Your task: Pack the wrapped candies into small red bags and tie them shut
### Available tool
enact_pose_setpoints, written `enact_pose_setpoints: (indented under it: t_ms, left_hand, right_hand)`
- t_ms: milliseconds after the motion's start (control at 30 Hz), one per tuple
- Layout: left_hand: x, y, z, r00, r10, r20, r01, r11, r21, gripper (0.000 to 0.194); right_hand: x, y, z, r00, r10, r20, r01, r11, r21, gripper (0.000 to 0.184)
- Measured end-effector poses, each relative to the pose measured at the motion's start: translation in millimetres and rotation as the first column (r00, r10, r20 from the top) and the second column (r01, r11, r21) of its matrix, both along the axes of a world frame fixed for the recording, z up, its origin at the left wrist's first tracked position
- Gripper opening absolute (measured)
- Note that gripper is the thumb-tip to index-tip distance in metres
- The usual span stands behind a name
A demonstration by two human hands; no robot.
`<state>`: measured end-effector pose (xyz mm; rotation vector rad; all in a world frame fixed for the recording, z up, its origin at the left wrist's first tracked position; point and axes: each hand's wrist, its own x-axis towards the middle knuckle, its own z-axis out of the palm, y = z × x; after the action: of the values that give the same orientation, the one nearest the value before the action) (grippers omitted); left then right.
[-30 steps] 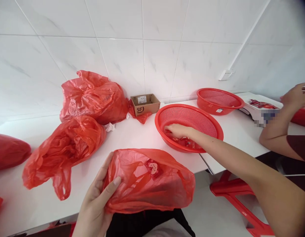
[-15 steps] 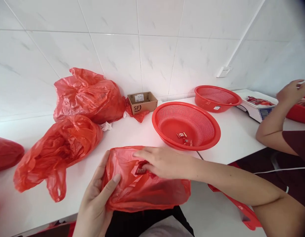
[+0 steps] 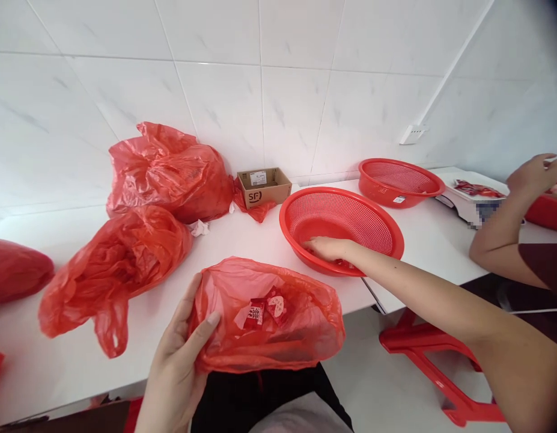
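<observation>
My left hand [image 3: 181, 355] grips the left rim of an open red plastic bag [image 3: 296, 325] at the near edge of the white table [image 3: 242, 240]. Two small red packets [image 3: 264, 310] lie inside the bag. My right hand [image 3: 327, 248] reaches into the near red mesh basket [image 3: 350, 213], fingers curled over small red packets on its bottom. What those fingers hold is hidden.
Two stuffed red bags [image 3: 170, 171] [image 3: 120, 258] sit at the left, another red bag [image 3: 17, 267] at the far left edge. A small cardboard box [image 3: 264, 186] stands by the wall. A second red basket [image 3: 399, 180] and another person's arm [image 3: 512, 216] are at the right. A red stool [image 3: 431, 361] stands below.
My right hand has left the bag, where a second packet now lies, and moved back up into the near basket. My left hand kept its grip on the bag.
</observation>
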<state>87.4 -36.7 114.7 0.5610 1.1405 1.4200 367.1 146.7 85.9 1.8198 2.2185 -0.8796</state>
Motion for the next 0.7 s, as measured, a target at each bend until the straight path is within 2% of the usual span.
enact_pose_setpoints:
  t_ms: [67, 167, 267, 367, 433, 467, 533, 567, 633, 700]
  left_hand:
    - [0.6, -0.4, 1.0, 1.0, 0.011, 0.007, -0.011, 1.0, -0.001, 0.076]
    - [-0.1, -0.9, 1.6, 1.0, 0.014, 0.025, -0.013, 1.0, -0.013, 0.082]
    - [-2.8, -1.1, 0.2, 0.999, 0.004, 0.044, -0.003, 1.0, -0.015, 0.087]
    - [-5.3, -0.1, -1.6, 0.999, -0.003, 0.05, 0.004, 1.0, -0.01, 0.085]
    - [-5.1, 1.7, -1.4, 0.998, -0.008, 0.055, 0.008, 1.0, -0.016, 0.084]
    - [-4.3, 2.9, -0.9, 0.998, -0.007, 0.056, 0.008, 1.0, -0.019, 0.083]
    - [-1.4, 5.5, 1.1, 0.999, -0.002, 0.051, 0.003, 1.0, -0.017, 0.08]
    - [0.4, 6.6, 2.2, 0.999, -0.001, 0.048, 0.001, 1.0, -0.013, 0.078]
    - [3.3, 8.1, 4.3, 0.999, 0.002, 0.039, -0.001, 1.0, -0.009, 0.075]
    - [4.5, 8.4, 5.5, 1.0, 0.001, 0.031, -0.001, 1.0, -0.01, 0.074]
  right_hand:
    - [-0.9, 1.8, -3.6, 1.0, 0.0, 0.015, 0.001, 0.999, -0.037, 0.02]
    - [-0.4, 6.0, 1.5, 1.0, 0.009, 0.008, -0.009, 0.999, -0.038, 0.01]
    - [6.4, 11.6, 17.1, 0.997, 0.026, -0.071, -0.023, 0.999, 0.05, 0.005]
    - [12.4, 9.2, 41.0, 0.98, 0.033, -0.196, 0.003, 0.983, 0.185, 0.008]
    - [8.4, -3.3, 56.8, 0.915, 0.067, -0.397, 0.042, 0.965, 0.26, 0.013]
    - [2.9, -13.1, 63.0, 0.848, 0.111, -0.518, 0.041, 0.961, 0.273, 0.015]
    - [-14.1, -36.7, 70.3, 0.68, 0.222, -0.699, -0.04, 0.963, 0.266, 0.016]
    - [-24.2, -48.4, 71.3, 0.626, 0.275, -0.73, -0.107, 0.957, 0.268, 0.016]
    - [-42.4, -65.4, 69.2, 0.635, 0.377, -0.674, -0.216, 0.925, 0.314, 0.015]
    - [-50.6, -67.7, 64.5, 0.702, 0.428, -0.57, -0.222, 0.891, 0.395, 0.015]
